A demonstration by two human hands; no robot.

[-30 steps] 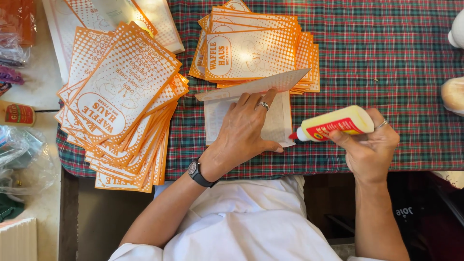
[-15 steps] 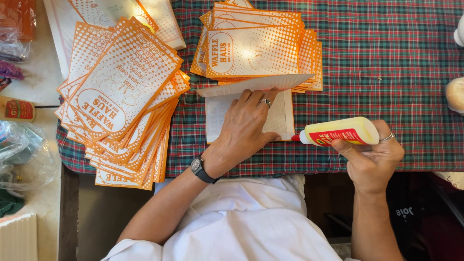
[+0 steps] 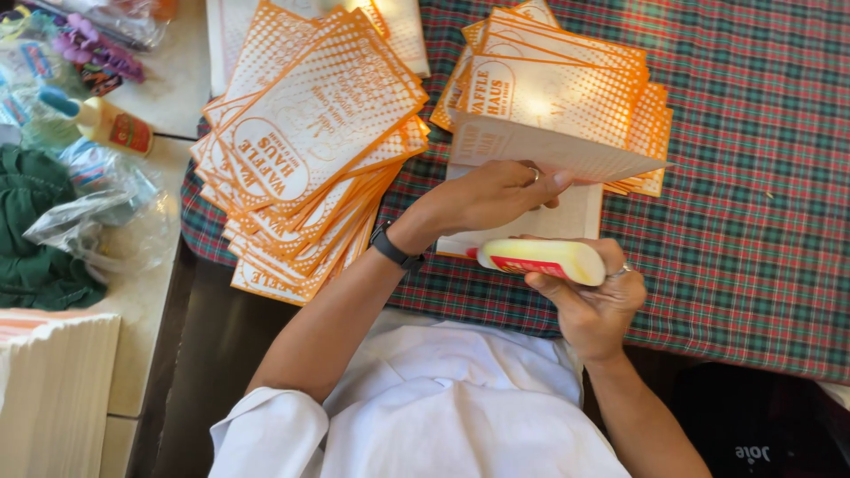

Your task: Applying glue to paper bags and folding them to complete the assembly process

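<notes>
glue bottle (image 3: 542,259) moved leftward (nozzle on paper (image 3: 567,217))

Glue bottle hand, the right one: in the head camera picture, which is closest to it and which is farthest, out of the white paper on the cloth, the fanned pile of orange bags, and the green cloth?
From the right hand:
1. White paper, just above it on the checked cloth.
2. Fanned pile of orange bags, over to the left.
3. Green cloth, at the far left edge.

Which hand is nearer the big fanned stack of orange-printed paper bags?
Left. The left hand presses the folded paper sheet just beside the fanned stack of orange-printed paper bags; the right hand holds the yellow glue bottle farther off.
</notes>
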